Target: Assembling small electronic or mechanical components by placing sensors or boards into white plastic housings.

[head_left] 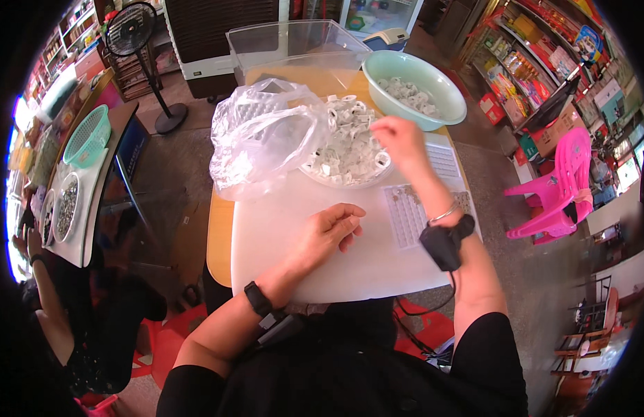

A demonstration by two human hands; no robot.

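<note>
White plastic parts [351,142] are heaped in a round dish [346,184]; a smaller batch is seen in the green basin [450,112], so plenty is judged left. Right hand [404,142] is held by the heap, fingertips together; left hand [329,233] is loosely curled over the tabletop [287,233]. Whether either grips a part can't be told.

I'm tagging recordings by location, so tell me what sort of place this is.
Probably a shop doubling as a workspace: packed shelves on the right, a glass-fronted cabinet at the back, and a table bearing a heap of small white parts.
</note>
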